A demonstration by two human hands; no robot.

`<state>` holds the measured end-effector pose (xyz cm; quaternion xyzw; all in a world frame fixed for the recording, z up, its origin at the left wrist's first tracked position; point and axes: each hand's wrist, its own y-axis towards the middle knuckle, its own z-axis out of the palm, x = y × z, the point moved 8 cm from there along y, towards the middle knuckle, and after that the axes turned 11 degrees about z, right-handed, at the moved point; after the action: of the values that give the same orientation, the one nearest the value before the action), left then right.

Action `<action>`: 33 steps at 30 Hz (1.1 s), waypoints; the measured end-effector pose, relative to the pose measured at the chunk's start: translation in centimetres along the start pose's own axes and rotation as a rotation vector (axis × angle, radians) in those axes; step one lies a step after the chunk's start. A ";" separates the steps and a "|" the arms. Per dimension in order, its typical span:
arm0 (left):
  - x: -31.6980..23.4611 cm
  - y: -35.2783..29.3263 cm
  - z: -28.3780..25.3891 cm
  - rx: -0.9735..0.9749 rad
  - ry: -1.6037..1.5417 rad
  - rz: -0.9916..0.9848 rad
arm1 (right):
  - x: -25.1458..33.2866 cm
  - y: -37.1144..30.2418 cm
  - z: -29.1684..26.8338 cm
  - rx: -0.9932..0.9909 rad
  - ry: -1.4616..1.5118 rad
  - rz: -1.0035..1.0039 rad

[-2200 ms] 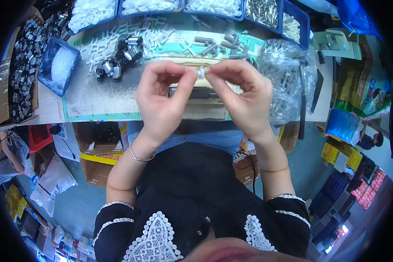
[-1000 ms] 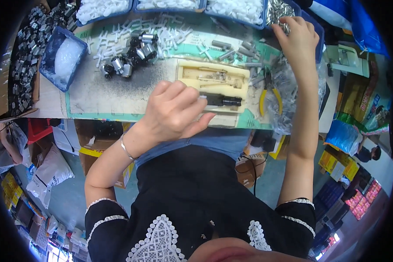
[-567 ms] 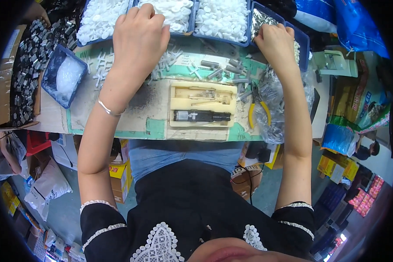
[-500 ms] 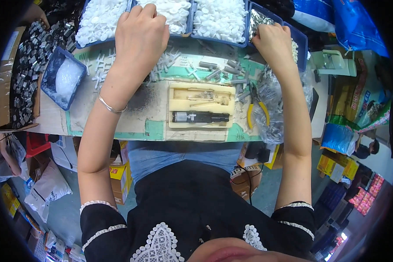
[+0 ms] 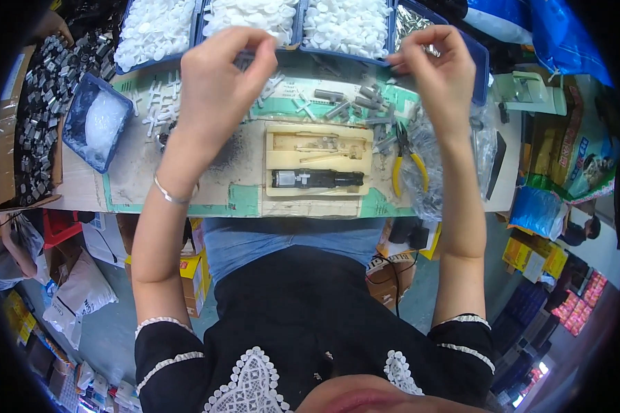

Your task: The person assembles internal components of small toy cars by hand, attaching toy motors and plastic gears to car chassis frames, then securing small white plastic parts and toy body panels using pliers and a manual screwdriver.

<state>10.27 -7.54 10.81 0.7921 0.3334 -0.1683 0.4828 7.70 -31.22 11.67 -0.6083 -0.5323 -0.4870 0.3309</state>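
My left hand (image 5: 217, 86) hovers over the table just before the bins of white round plastic pieces (image 5: 251, 19). Its thumb and fingers are pinched together, and whatever they hold is hidden or too small to make out. My right hand (image 5: 439, 72) is by the blue bin of small shiny metal pins (image 5: 410, 22). Its thumb and forefinger close on something tiny and dark that I cannot identify. Between my forearms, a cream plastic fixture (image 5: 277, 160) carries a black oblong part with a silvery end (image 5: 317, 179). Small metal bits sit in its upper recess.
Grey cylinders (image 5: 329, 94) and white cross-shaped pieces (image 5: 302, 104) lie behind the fixture. Yellow-handled pliers (image 5: 410, 162) rest beside clear plastic bags (image 5: 430, 196) at right. A blue tray (image 5: 84, 148) stands left, beside a carton of black and silver parts (image 5: 45, 124). Another person's hand (image 5: 54, 29) shows far left.
Both hands have come back toward me from the bins. My left hand has turned and moved slightly right; my right hand has left the pin bin with its fingertips pinched.
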 end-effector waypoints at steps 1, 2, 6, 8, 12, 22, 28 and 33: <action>-1.0 -0.7 0.2 0.005 -0.007 -0.002 | 0.7 -1.6 1.7 0.096 0.108 0.023; -0.4 -1.9 1.2 0.011 -0.333 -0.246 | 1.6 -3.2 3.1 0.137 0.248 -0.008; -2.3 -5.2 3.6 -0.029 -0.978 -0.617 | 2.6 -6.9 5.4 0.041 0.350 -0.171; -3.0 -5.8 3.6 -0.051 -1.034 -0.647 | 3.8 -8.0 5.6 -0.022 0.129 -0.357; -3.7 -6.4 3.5 -0.081 -1.115 -0.681 | 3.4 -8.6 5.3 -0.025 0.282 -0.237; -4.6 -8.0 3.8 -0.156 -1.201 -0.699 | 6.4 -11.7 5.3 -0.087 -0.250 -0.573; -5.6 -9.3 3.0 -0.010 -1.051 -0.621 | 4.7 -12.3 5.2 0.123 -0.208 -0.257; -6.6 -11.9 3.2 0.369 -0.931 -0.693 | 3.5 -14.7 6.4 0.496 -0.312 -0.236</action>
<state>-2.48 -9.02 5.41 0.5512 0.2910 -0.6995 0.3496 -5.15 -21.07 11.28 -0.5104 -0.7462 -0.2779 0.3247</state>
